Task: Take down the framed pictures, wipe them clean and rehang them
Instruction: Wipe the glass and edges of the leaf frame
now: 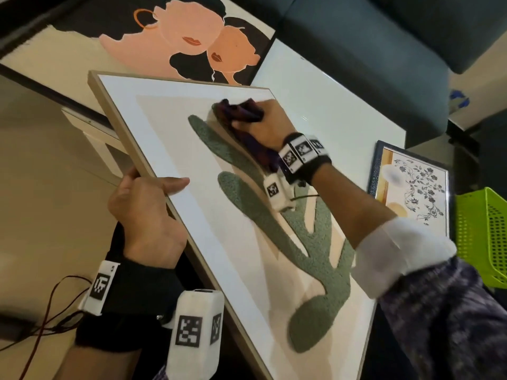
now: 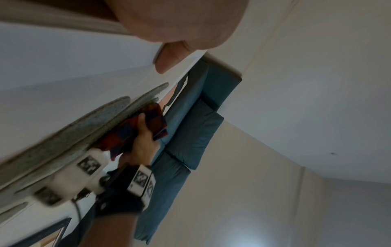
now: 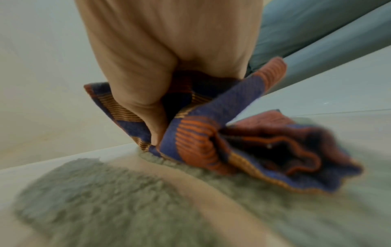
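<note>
Fingers, right: curled round a crumpled checked cloth of purple, blue and orange weave [image 1: 241, 112], right hand [image 1: 263, 124] pressing it down on the glass near the far edge of the picture.
Fingers, left: thumb [image 1: 175, 185] flat on the white mount, the rest wrapped under the frame's left edge; left hand [image 1: 142, 207] gripping, not spread.
Picture in hand: large pale-wood framed picture with a green leaf shape on a cream ground [image 1: 274, 220], held tilted, near edge toward the body, far corner over the white glossy counter [image 1: 343, 105].
Other pictures: black-framed print of two peach faces [image 1: 192, 42] lying at the counter's far left corner; small blue-framed floral print [image 1: 417, 187] at the counter's right edge; both apart from the cloth.
Nearby: lime green plastic basket [image 1: 482, 234] just right of the floral print; dark blue sofa [image 1: 384, 37] beyond the counter's far edge.
Step in hand: wiping, judged mid-way, cloth on the upper leaf tip only.
Next move calls for: drawing the cloth toward the near edge across the remaining glass, keeping the left grip firm against the push, then wiping the frame rails before rehanging.
</note>
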A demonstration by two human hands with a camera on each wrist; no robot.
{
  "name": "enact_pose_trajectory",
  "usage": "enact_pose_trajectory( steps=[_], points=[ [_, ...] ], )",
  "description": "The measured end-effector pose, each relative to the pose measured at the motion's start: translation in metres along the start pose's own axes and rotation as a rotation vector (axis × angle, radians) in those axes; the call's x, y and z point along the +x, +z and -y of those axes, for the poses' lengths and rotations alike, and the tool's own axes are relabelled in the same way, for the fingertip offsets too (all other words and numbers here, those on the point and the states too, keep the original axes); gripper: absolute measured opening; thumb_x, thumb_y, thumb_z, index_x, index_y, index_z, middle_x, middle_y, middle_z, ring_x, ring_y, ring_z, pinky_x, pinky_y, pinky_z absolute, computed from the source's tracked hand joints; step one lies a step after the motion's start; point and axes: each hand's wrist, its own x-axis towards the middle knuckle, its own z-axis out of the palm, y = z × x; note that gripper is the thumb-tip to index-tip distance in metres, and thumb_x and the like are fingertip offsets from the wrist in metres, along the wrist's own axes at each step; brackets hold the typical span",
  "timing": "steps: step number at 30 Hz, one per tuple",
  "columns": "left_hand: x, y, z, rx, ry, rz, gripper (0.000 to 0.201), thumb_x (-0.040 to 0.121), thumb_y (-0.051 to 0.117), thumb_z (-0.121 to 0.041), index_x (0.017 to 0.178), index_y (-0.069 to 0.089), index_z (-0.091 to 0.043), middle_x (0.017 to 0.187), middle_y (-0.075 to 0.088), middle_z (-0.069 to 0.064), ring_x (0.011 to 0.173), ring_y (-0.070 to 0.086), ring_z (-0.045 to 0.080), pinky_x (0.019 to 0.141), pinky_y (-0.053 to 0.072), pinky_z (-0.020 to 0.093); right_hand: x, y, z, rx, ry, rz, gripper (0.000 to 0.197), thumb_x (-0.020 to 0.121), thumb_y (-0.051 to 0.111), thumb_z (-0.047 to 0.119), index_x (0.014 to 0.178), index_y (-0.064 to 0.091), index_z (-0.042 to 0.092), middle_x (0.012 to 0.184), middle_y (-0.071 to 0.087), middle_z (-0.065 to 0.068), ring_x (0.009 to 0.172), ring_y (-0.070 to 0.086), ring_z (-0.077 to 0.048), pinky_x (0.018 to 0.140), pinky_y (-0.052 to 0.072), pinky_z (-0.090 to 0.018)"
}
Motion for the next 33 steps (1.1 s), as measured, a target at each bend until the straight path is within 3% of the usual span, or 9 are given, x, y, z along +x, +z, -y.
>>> enact_pose_trajectory(
  steps=[5,9,12,15,19,22,26,30,33],
  points=[
    [-0.001,0.0,-0.002,-0.028,-0.003,0.015,0.066,0.053,0.072,0.015,0.115,0.078,-0.007,0.112,0.08,0.007,0.101,0.077,0.032,0.079,0.066,0.05,0.026,0.0,0.022,-0.108,0.03,0.025,0.038,0.085,0.077,0.039,0.117,0.072,0.019,0.102,0.072,0.0,0.096,0.065,-0.019,0.081,0.046,-0.026],
    [0.001,0.001,-0.001,-0.038,0.005,0.018,0.073,0.047,0.072,0.012,0.116,0.078,-0.009,0.112,0.08,0.007,0.102,0.077,0.032,0.079,0.065,0.052,-0.033,-0.013,-0.018,-0.058,0.131,0.064,0.025,0.086,0.076,0.037,0.107,0.073,0.022,0.099,0.073,-0.003,0.09,0.066,-0.019,0.077,0.047,-0.027],
    [0.0,0.001,-0.002,-0.015,-0.001,0.021,0.065,0.062,0.07,0.018,0.12,0.077,-0.01,0.109,0.081,0.004,0.096,0.078,0.026,0.071,0.066,0.04,-0.107,-0.016,-0.046,0.021,0.182,0.006,0.01,0.086,0.076,0.036,0.083,0.066,0.034,0.082,0.07,0.005,0.076,0.066,-0.012,0.07,0.048,-0.027],
    [-0.005,0.001,-0.005,0.005,0.002,0.02,0.061,0.069,0.069,0.019,0.122,0.077,-0.011,0.1,0.08,-0.002,0.085,0.078,0.017,0.059,0.061,0.027,-0.151,-0.016,-0.053,0.062,0.221,-0.024,0.012,0.087,0.075,0.036,0.082,0.065,0.04,0.083,0.071,0.007,0.074,0.066,-0.011,0.065,0.052,-0.028],
    [-0.005,0.001,-0.006,0.041,-0.007,0.023,0.059,0.07,0.07,0.019,0.12,0.077,-0.013,0.1,0.08,-0.003,0.085,0.078,0.017,0.058,0.061,0.026,-0.129,-0.016,-0.058,0.045,0.194,-0.036,0.014,0.088,0.074,0.029,0.102,0.074,0.032,0.087,0.071,0.005,0.077,0.065,-0.006,0.064,0.048,-0.022],
    [0.001,0.0,-0.003,0.037,-0.011,0.038,0.06,0.068,0.071,0.018,0.117,0.078,-0.016,0.107,0.081,0.0,0.094,0.078,0.023,0.064,0.064,0.034,-0.079,-0.014,-0.066,-0.013,0.243,-0.1,0.018,0.087,0.073,0.026,0.103,0.075,0.019,0.087,0.07,-0.002,0.083,0.068,-0.021,0.066,0.045,-0.022],
    [0.007,-0.004,-0.001,0.047,-0.023,0.032,0.056,0.067,0.073,0.014,0.112,0.079,-0.017,0.11,0.081,0.002,0.097,0.078,0.028,0.068,0.065,0.041,-0.032,-0.019,-0.072,-0.043,0.322,-0.148,0.029,0.084,0.076,0.029,0.11,0.075,0.015,0.099,0.074,-0.01,0.095,0.068,-0.029,0.07,0.042,-0.024],
    [0.01,-0.007,0.001,0.054,-0.028,0.051,0.059,0.067,0.074,0.012,0.12,0.077,-0.015,0.113,0.08,0.004,0.1,0.078,0.03,0.074,0.066,0.044,-0.054,-0.021,-0.075,-0.041,0.303,-0.107,0.012,0.086,0.075,0.028,0.095,0.072,0.021,0.087,0.069,-0.004,0.086,0.067,-0.025,0.067,0.041,-0.025],
    [0.011,-0.007,0.002,0.051,-0.026,0.06,0.06,0.068,0.074,0.012,0.121,0.077,-0.016,0.113,0.08,0.003,0.102,0.077,0.029,0.08,0.066,0.047,-0.088,-0.019,-0.081,0.019,0.267,-0.038,0.012,0.089,0.074,0.028,0.1,0.071,0.026,0.088,0.07,0.0,0.078,0.066,-0.015,0.065,0.048,-0.023]
  ],
)
